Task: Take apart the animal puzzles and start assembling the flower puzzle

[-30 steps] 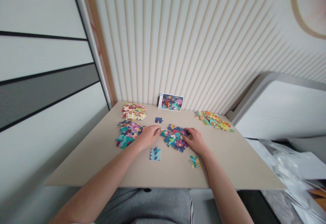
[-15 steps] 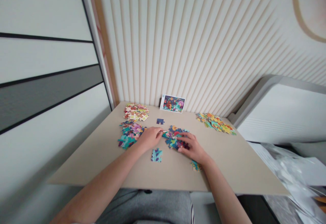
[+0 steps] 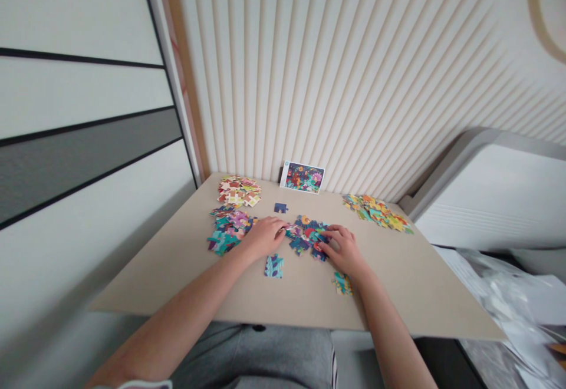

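Observation:
In the middle of the table lies a cluster of dark blue, red and purple jigsaw puzzle pieces (image 3: 299,244). My left hand (image 3: 265,237) is at its left edge, fingers closed round a small puzzle piece that they mostly hide. At the cluster's right side, my right hand (image 3: 344,250) pinches a puzzle piece with some teal (image 3: 322,237) between thumb and fingers, low over the others. A light blue leaf-patterned piece (image 3: 274,266) lies nearer me, and a teal and yellow piece (image 3: 341,283) sits by my right wrist. Behind the cluster is a single dark blue piece (image 3: 280,207).
A picture card (image 3: 302,177) leans against the ribbed wall. Piles of loose pieces lie on the table (image 3: 186,277): red and cream (image 3: 239,191) at back left, teal and purple (image 3: 227,233) beside my left hand, yellow and orange (image 3: 378,212) at back right. Plastic wrapping (image 3: 499,289) lies beyond the right edge.
My right hand has drawn slightly right across the cluster, uncovering more of its pieces, and a teal patch now shows at its fingertips. My left hand stays at the cluster's left edge. The view shifted slightly.

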{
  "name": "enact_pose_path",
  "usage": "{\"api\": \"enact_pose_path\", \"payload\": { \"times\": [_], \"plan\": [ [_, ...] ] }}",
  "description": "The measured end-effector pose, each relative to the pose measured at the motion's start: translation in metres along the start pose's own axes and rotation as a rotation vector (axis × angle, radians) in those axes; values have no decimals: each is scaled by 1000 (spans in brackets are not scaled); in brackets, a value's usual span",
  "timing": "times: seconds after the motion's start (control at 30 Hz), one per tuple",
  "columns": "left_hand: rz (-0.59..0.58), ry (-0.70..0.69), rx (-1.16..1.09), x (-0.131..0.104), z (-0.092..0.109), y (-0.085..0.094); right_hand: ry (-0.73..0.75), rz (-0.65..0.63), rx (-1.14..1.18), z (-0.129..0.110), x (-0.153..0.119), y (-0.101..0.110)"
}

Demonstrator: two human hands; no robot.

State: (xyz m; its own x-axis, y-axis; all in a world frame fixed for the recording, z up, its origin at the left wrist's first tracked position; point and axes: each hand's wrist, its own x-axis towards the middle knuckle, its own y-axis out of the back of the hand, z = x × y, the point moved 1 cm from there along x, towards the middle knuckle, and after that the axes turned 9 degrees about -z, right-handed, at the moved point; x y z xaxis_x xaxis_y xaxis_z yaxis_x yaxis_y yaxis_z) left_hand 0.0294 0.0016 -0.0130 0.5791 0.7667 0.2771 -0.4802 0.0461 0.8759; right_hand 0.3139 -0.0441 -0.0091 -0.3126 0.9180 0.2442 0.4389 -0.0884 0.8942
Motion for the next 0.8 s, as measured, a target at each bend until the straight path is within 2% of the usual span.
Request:
{"api": "enact_pose_path", "payload": {
  "times": [0.2,0.3,0.57,0.8],
  "plan": [
    [13,1,9,1,-2,-3,159,-60,-23,-24,2,-10],
    [11,1,16,1,-2,-4,187,-72,-29,-33,4,-15],
    [9,-14,20,1,-3,-4,194,-79,51,-29,4,-17],
    [5,-21,18,0,-1,-2,227,8,213,-25,6,-10]
  ]
}}
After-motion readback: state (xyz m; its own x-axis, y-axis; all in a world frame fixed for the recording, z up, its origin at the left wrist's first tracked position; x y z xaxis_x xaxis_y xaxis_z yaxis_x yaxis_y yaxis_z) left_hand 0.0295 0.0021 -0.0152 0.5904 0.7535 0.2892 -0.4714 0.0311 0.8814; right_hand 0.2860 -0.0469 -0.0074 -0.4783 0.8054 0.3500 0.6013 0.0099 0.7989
